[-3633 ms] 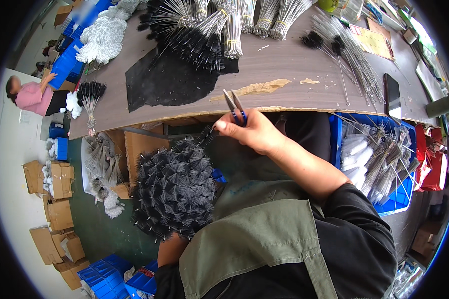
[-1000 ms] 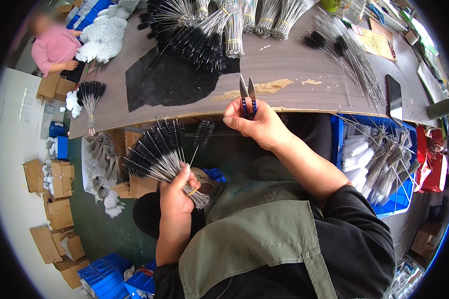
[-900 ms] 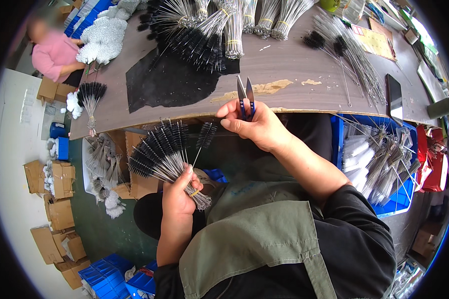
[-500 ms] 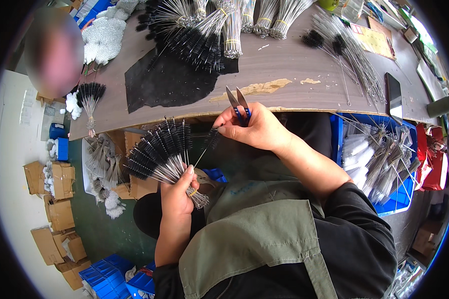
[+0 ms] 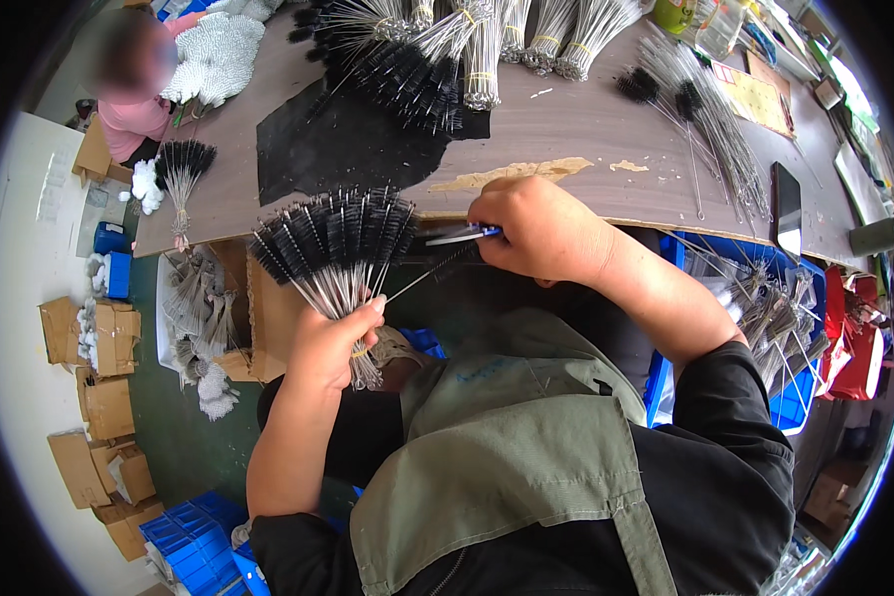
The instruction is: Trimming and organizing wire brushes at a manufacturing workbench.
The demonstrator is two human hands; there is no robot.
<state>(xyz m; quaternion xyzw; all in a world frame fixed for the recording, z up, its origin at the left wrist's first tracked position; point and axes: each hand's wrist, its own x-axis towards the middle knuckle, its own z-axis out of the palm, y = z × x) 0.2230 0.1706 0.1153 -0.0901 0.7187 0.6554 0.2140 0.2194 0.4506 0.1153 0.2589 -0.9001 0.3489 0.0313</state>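
Note:
A fanned bundle of black-bristled wire brushes (image 5: 343, 238) is gripped low on its wire stems by my left hand (image 5: 336, 336). A yellow band goes round the stems near their looped lower ends. One brush (image 5: 445, 266) leans out from the bundle, its bristled end near my right hand (image 5: 546, 230). That hand is closed round small blue-handled snips (image 5: 457, 236), whose blades point left, just above the leaning brush. Fingers hide most of the handle, and whether they also touch the brush cannot be seen.
Banded brush bundles (image 5: 407, 84) lie on the brown table (image 5: 566, 129), some on a black sheet (image 5: 343, 149). At right are loose wire brushes (image 5: 710, 119), a phone (image 5: 786, 199) and a blue bin (image 5: 795, 402). A person (image 5: 134, 114) in pink is at far left.
My right hand has turned, swinging the snips' blades from upward to leftward beside the lone brush. The brush bundle in my left hand is more upright.

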